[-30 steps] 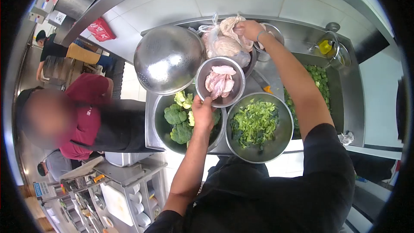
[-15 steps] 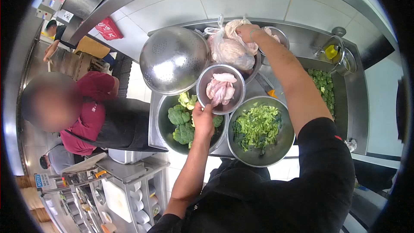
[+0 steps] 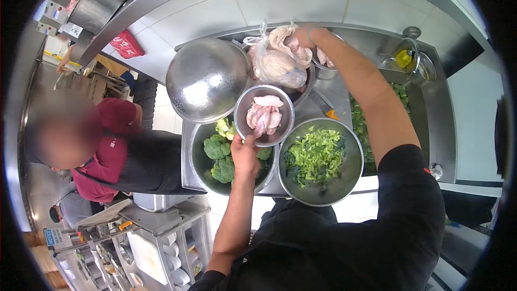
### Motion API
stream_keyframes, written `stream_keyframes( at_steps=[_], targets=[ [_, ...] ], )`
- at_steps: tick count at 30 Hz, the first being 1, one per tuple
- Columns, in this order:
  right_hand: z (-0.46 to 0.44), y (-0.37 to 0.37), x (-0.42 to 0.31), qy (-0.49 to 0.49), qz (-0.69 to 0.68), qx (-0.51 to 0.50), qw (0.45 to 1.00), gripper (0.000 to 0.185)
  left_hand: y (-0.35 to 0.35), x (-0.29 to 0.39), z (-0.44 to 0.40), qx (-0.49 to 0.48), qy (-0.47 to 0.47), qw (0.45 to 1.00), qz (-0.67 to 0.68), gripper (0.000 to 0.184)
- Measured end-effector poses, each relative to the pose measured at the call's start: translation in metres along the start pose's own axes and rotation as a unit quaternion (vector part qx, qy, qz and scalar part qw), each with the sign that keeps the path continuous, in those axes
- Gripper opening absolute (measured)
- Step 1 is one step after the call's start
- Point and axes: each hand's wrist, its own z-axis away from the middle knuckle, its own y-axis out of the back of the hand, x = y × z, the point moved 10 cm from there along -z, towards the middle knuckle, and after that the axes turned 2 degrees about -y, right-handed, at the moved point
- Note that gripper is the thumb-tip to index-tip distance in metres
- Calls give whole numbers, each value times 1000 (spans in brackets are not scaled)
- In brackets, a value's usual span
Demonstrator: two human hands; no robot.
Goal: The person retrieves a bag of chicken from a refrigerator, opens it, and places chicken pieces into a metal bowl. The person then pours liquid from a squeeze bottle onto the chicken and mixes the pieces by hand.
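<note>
My left hand [image 3: 245, 155] grips the near rim of a small steel bowl [image 3: 291, 121], fingers closed on it. Raw chicken pieces [image 3: 265, 113] lie inside that bowl. It sits above a larger bowl of broccoli [image 3: 218, 170], partly covering it. My right hand [image 3: 311, 37] reaches to the back, at a pale piece of raw chicken [image 3: 283, 37] beside a clear plastic bag of chicken [image 3: 280, 70]. Its fingers are mostly hidden and blurred. Just right of the bag, another small steel bowl [image 3: 326, 72] holds chicken, partly behind my right forearm.
An upturned colander [image 3: 207, 78] stands at left, and a bowl of chopped greens [image 3: 318, 156] at the front. A knife with an orange handle [image 3: 331, 113] lies between. Greens fill the sink [image 3: 439, 129] at right. A person in a maroon shirt [image 3: 94, 172] stands close on the left.
The whole view has shifted, so the bowls appear farther left. My right hand has moved slightly right relative to the bagged chicken. My left hand keeps its grip on the small bowl.
</note>
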Motion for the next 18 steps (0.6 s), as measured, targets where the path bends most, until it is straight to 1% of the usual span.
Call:
stream_keyframes(
  at_steps=[1,4,5,8,11,14,17,18],
  targets=[
    [-4,-8,-10,69,64,13,995,28,-2,1,1,-2,3,1000,5,24],
    [0,-28,-3,43,110,16,993,30,-5,3,2,-7,4,1000,16,23],
    [2,-31,-7,56,142,31,988,33,-2,2,1,-12,6,1000,9,22],
    [10,-33,-11,15,156,64,985,35,3,-2,-2,-23,9,1000,-8,20],
    [10,-30,-12,-3,150,109,983,35,5,-2,-2,-23,9,1000,-16,20],
    [15,-33,-11,17,155,28,987,33,7,-3,-1,-23,13,999,-19,21],
    [15,-45,3,-1,169,11,986,32,5,-1,3,-14,23,1000,1,21],
    [23,-40,4,4,149,25,988,31,6,-1,2,-17,23,1000,6,22]
  ],
)
